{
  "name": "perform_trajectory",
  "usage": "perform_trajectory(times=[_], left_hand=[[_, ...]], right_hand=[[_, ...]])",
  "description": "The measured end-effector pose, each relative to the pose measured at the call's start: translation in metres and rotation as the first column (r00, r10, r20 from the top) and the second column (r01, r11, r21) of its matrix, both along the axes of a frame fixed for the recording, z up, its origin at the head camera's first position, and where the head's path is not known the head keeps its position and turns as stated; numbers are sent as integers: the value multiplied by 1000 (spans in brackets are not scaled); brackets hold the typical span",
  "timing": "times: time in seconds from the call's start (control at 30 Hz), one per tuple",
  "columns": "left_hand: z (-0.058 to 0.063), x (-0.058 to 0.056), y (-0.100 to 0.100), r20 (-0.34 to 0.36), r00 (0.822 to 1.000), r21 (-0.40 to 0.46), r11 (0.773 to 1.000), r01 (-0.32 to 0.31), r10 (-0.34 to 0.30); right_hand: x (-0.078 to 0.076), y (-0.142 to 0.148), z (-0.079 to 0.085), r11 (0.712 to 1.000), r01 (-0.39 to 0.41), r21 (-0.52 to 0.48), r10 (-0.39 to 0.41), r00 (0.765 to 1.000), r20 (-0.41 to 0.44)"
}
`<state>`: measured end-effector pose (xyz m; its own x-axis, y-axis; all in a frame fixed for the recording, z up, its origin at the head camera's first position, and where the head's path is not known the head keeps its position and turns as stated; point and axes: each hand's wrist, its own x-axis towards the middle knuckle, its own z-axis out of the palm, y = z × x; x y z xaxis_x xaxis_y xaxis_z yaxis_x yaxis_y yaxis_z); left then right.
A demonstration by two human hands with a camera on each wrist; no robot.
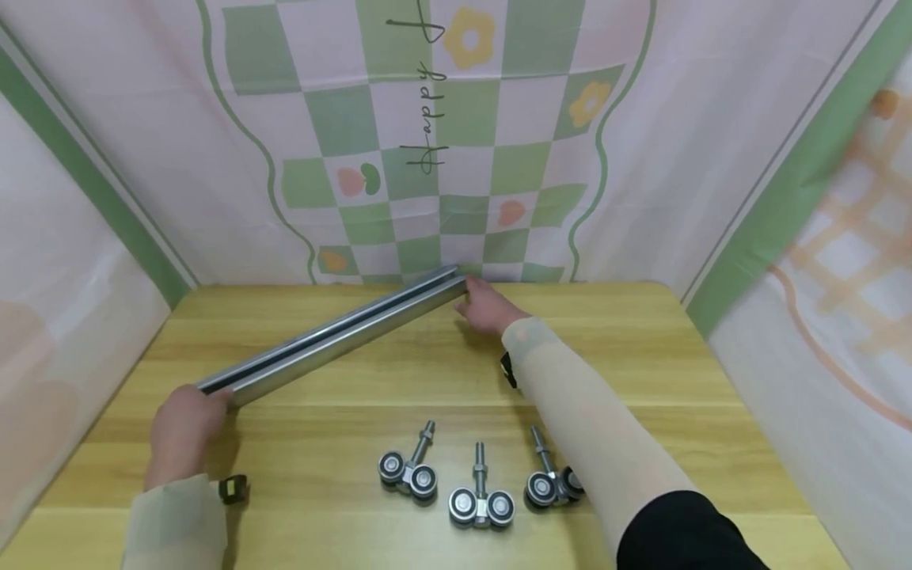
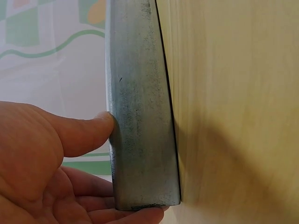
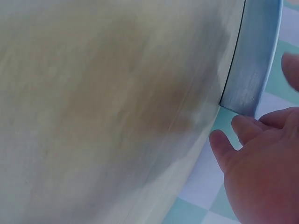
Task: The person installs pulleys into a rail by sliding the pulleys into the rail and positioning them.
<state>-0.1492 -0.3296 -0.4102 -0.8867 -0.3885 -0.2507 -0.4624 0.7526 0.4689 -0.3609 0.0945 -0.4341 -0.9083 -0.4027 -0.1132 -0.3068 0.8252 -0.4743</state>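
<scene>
A long metal rail [image 1: 342, 336] with a dark slot along its top slants across the back left of the wooden table. My left hand [image 1: 184, 427] grips its near left end. In the left wrist view, the thumb presses the long edge of the rail [image 2: 140, 116] and the fingers curl in around its end. At the far right end is my right hand [image 1: 490, 307]. From the right wrist view, its fingertips [image 3: 243, 126] are right at the rail's end [image 3: 247, 79], with the thumb standing off from the side.
Several roller trolleys with threaded bolts lie in front: one at left [image 1: 409, 467], one in the middle [image 1: 480, 495], and one at right [image 1: 545, 475], partly behind the right forearm. A patterned cloth [image 1: 470, 170] hangs behind the table [image 1: 321, 491].
</scene>
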Motion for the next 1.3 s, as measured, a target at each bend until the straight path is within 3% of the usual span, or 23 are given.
perform_trajectory(times=[0.3,0.47,0.6,0.7,0.8,0.97,1.3], left_hand=[[1,-2,-2,14,1000,-7,1000,24,-24],[1,-1,-5,19,999,-20,999,43,-42],[0,0,-5,28,999,-31,998,47,-46],[1,0,-4,29,999,-42,998,45,-44],[2,0,-2,26,999,-50,998,42,-41],[2,-1,0,20,999,-54,997,51,-50],[1,-1,1,38,996,-68,995,79,-76]], right_hand=[[-7,11,7,997,-5,-71,6,1000,13],[-9,14,9,998,17,-55,-20,999,-50],[-7,6,10,998,53,19,-50,991,-125],[-4,-5,12,995,23,102,-8,988,-152],[-2,-13,15,982,-39,184,65,989,-135],[0,-18,21,959,-68,277,103,988,-115],[-5,-12,19,961,-13,276,49,991,-122]])
